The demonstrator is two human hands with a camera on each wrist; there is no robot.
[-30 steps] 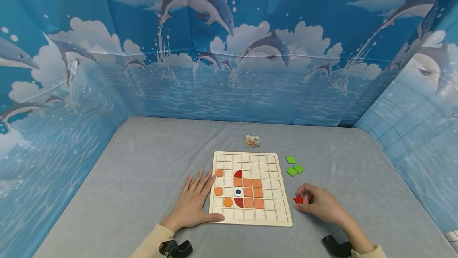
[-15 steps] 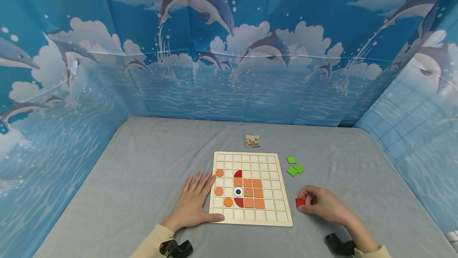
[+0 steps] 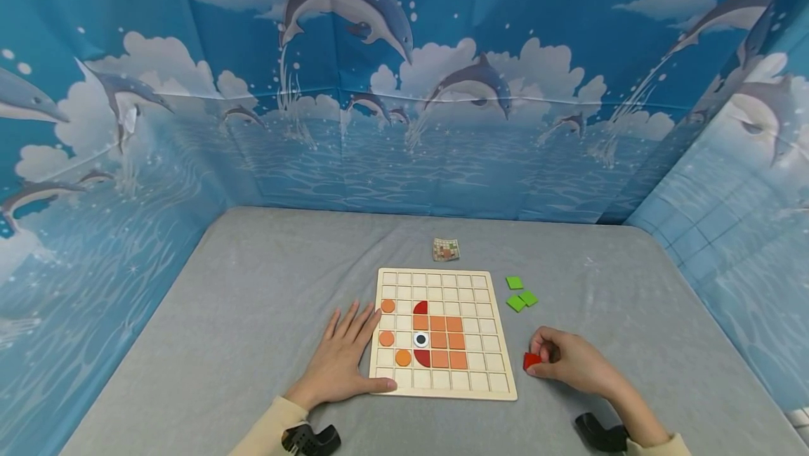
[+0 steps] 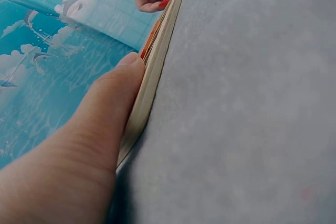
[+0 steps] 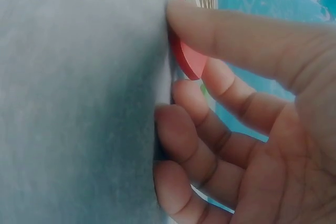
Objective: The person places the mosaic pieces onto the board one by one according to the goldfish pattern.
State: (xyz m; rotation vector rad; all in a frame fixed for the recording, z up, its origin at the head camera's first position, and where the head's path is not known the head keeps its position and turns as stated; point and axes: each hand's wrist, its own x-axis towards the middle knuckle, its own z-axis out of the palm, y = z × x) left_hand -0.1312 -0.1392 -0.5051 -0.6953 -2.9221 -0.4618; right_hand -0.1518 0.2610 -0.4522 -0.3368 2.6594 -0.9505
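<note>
My left hand (image 3: 341,357) lies with fingers spread along the left side of a wooden grid board (image 3: 449,386). Its thumb (image 4: 113,90) rests on the board's near left corner. Right of the board, my right hand (image 3: 569,361) pinches a red piece (image 3: 531,362) between thumb and fingers, down at the cloth. In the right wrist view this red piece (image 5: 193,62) shows a curved edge and is partly covered by the thumb. The board bears orange squares (image 3: 438,341), orange discs (image 3: 402,357), two red quarter-circles (image 3: 421,358) and a black-and-white eye disc (image 3: 421,339).
Several green squares (image 3: 516,303) lie on the grey cloth (image 3: 284,259) beyond my right hand. A small printed card (image 3: 446,250) sits behind the board. A blue dolphin-print curtain (image 3: 392,175) encloses the table at the back and sides.
My right hand has shifted slightly right and toward me, the red piece sliding and turning a little with it. The left hand and board have stayed put.
</note>
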